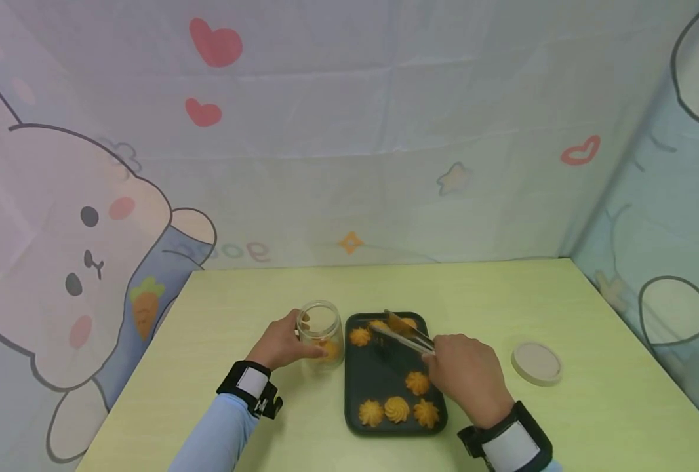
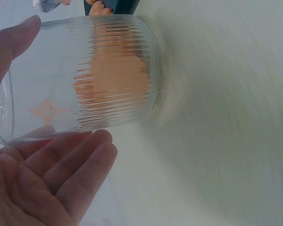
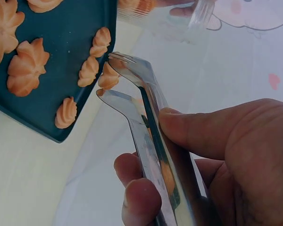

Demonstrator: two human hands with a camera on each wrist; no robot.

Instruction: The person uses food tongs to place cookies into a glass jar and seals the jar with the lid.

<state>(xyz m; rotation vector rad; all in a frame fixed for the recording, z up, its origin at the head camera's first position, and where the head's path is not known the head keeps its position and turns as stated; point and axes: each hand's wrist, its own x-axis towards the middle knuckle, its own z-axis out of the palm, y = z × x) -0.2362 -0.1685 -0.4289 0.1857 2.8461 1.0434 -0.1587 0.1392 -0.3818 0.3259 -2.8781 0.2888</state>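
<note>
My left hand [image 1: 280, 342] holds a clear glass jar [image 1: 336, 354] upright on the table beside the tray, thumb on one side and fingers on the other. In the left wrist view, cookies [image 2: 113, 77] show through the ribbed lower wall. My right hand [image 1: 469, 375] grips metal tongs [image 1: 407, 336] over the far part of a dark tray [image 1: 379, 367]. A piped cookie [image 3: 109, 75] appears between the tong tips in the right wrist view; whether the tips touch it I cannot tell. Several swirled cookies [image 1: 397, 410] lie at the tray's near end, and others [image 1: 359, 337] at its far end.
A round pale lid [image 1: 536, 362] lies on the light yellow table [image 1: 255, 288], right of my right hand. Behind the table hangs a cloth [image 1: 326, 131] printed with cartoon figures and hearts.
</note>
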